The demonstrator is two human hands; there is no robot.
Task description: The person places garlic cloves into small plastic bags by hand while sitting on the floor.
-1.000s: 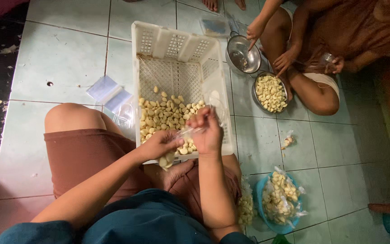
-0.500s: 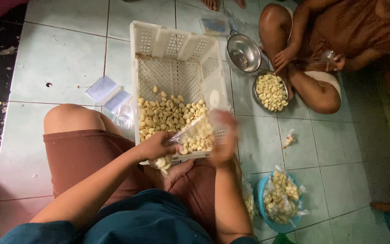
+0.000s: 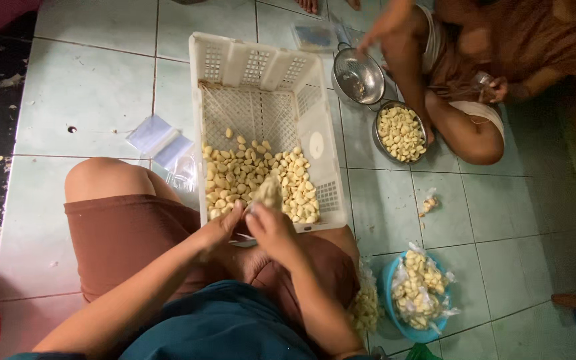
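A white plastic crate [image 3: 315, 143] stands on the tiled floor in front of my knees, its near half covered with peeled garlic cloves [image 3: 235, 177]. My left hand [image 3: 220, 227] and my right hand [image 3: 269, 230] meet at the crate's near edge. Between them they hold a small clear plastic bag of cloves [image 3: 268, 192], upright over the crate.
Flat clear plastic bags [image 3: 161, 140] lie on the floor left of the crate. Another person sits at the upper right beside an empty metal bowl [image 3: 358, 75] and a metal bowl of cloves [image 3: 400, 131]. A blue bowl of filled bags [image 3: 418, 293] is at my right.
My right hand has swung in from the right and brought the filled bag upright between both hands. The other person's arm has reached out over the empty metal bowl.
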